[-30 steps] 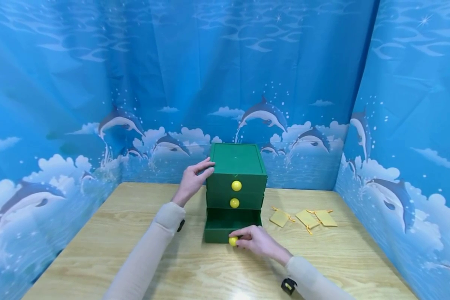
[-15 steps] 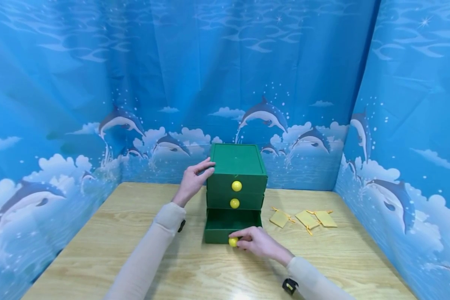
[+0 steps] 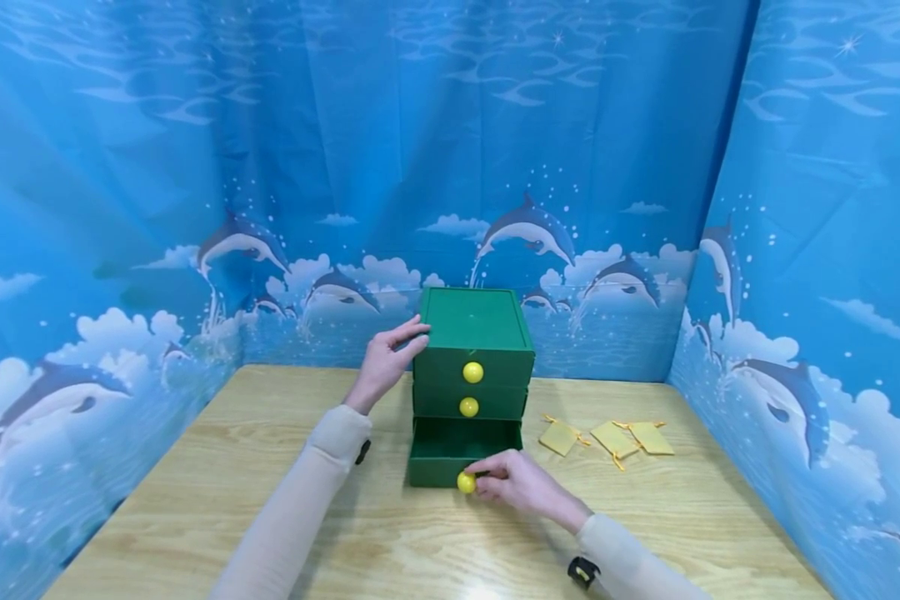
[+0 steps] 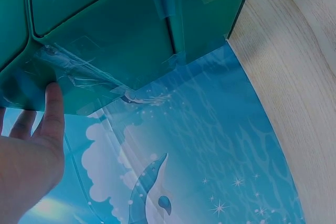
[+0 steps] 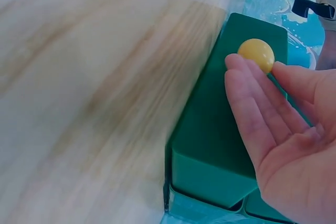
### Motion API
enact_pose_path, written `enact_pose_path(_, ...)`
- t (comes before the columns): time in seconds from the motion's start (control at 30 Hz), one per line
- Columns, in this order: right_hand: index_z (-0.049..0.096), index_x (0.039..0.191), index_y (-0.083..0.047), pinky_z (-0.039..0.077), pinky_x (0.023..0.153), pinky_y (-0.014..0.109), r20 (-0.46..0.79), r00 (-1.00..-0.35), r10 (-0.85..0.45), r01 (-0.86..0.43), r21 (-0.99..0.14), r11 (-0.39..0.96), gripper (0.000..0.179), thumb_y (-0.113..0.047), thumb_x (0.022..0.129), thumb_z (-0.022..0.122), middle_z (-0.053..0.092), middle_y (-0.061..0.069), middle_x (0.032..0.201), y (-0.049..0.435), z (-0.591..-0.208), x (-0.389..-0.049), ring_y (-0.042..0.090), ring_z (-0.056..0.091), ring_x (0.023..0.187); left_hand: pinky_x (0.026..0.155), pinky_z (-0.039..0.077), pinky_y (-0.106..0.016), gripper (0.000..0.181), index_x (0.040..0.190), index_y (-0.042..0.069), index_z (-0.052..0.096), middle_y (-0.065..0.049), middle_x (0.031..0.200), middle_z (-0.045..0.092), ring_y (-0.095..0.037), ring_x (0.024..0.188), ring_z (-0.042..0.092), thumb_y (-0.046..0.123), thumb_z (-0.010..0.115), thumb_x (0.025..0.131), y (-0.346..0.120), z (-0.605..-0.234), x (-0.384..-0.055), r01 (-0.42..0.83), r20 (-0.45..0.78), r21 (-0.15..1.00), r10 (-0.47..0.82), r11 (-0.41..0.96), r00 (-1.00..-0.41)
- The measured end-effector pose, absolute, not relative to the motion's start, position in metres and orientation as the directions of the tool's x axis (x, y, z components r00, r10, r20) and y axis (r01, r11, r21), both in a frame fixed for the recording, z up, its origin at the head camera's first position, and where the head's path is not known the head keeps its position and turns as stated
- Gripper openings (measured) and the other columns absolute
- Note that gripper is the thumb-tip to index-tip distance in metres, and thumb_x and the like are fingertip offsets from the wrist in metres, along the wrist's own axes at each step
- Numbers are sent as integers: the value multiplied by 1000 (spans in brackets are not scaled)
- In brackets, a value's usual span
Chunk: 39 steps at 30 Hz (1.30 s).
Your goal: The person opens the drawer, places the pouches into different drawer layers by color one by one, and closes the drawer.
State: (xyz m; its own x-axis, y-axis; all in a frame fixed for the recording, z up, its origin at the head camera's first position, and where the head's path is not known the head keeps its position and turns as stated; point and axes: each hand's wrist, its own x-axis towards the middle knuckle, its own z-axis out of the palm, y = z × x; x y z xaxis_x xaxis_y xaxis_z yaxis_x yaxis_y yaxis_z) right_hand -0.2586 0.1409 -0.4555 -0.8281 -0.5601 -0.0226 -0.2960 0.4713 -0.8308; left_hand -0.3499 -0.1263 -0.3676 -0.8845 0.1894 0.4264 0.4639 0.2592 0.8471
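Note:
A green three-drawer cabinet (image 3: 474,317) stands on the table in the head view, each drawer with a round yellow knob. Its bottom drawer (image 3: 437,473) is pulled out and shows a dark, shaded inside. My right hand (image 3: 523,482) is at the bottom drawer's knob (image 3: 466,482), holding it between the fingertips, also seen in the right wrist view on the knob (image 5: 256,55). My left hand (image 3: 384,358) rests on the cabinet's upper left edge with fingers extended. In the left wrist view, a fingertip touches the green side (image 4: 105,40), where clear tape shows.
Several small yellow drawstring pouches lie right of the cabinet: one pouch (image 3: 560,436) by itself, another pouch (image 3: 613,439) beside a third pouch (image 3: 651,437). The wooden table (image 3: 285,417) is backed by a blue dolphin-print curtain (image 3: 390,167).
My right fingertips have shifted slightly to the right on the knob, so more of its yellow front shows. The left hand and the drawer stay in place.

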Motion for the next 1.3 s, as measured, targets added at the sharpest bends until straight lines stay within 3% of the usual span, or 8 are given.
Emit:
enact_pose_path(0.27, 75, 101, -7, 59, 61, 29, 24, -853, -521, -321, -812, 488, 12, -10, 93, 66, 75, 8, 90, 146, -449, -259, 24, 71, 74, 115, 34, -52, 45, 134, 23, 62, 0, 157, 38, -20, 146, 33, 48, 58, 96, -125, -368, -352, 471, 432, 845, 195, 255, -881)
enact_pose_path(0.4, 75, 101, -7, 57, 55, 40, 61, -858, -510, -348, -799, 490, 13, -14, 93, 67, 75, 10, 88, 149, -445, -260, 29, 71, 72, 114, 34, -52, 45, 134, 23, 62, 0, 157, 38, -20, 146, 33, 48, 58, 96, -124, -368, -353, 476, 437, 842, 196, 253, -878)
enact_pose_path(0.57, 74, 100, -7, 56, 53, 48, 108, -865, -491, -376, -786, 490, 13, -15, 93, 68, 74, 13, 85, 153, -440, -262, 26, 68, 67, 114, 34, -52, 46, 133, 24, 62, 2, 157, 39, -20, 146, 33, 50, 58, 96, -123, -367, -354, 474, 435, 842, 197, 256, -879)
enact_pose_path(0.7, 74, 97, -9, 54, 50, 36, 141, -873, -467, -394, -768, 505, 13, -19, 93, 69, 72, 10, 84, 157, -437, -264, 24, 64, 64, 114, 35, -51, 46, 133, 24, 63, 3, 156, 39, -19, 145, 33, 51, 58, 95, -122, -367, -356, 472, 433, 843, 194, 257, -880)
enact_pose_path(0.83, 75, 95, -13, 53, 59, 25, 195, -876, -442, -432, -727, 534, 12, -24, 92, 70, 72, -1, 85, 162, -436, -267, 15, 63, 70, 114, 36, -51, 45, 134, 24, 62, 4, 156, 39, -19, 145, 34, 49, 58, 96, -121, -367, -356, 471, 430, 843, 199, 260, -880)
enact_pose_path(0.97, 75, 96, -15, 53, 65, 25, 224, -877, -426, -442, -724, 529, 12, -25, 92, 69, 71, -6, 85, 168, -435, -273, 7, 61, 74, 114, 35, -53, 43, 133, 24, 62, 5, 156, 39, -19, 145, 34, 47, 58, 97, -122, -369, -355, 470, 429, 844, 198, 260, -881)
enact_pose_path(1.3, 74, 101, -8, 46, 52, 24, 162, -902, -399, -353, -809, 470, 18, -24, 93, 69, 70, 7, 85, 184, -436, -296, 12, 54, 64, 115, 33, -52, 44, 133, 26, 62, 4, 157, 38, -18, 146, 32, 49, 58, 96, -126, -371, -352, 460, 424, 850, 185, 256, -887)
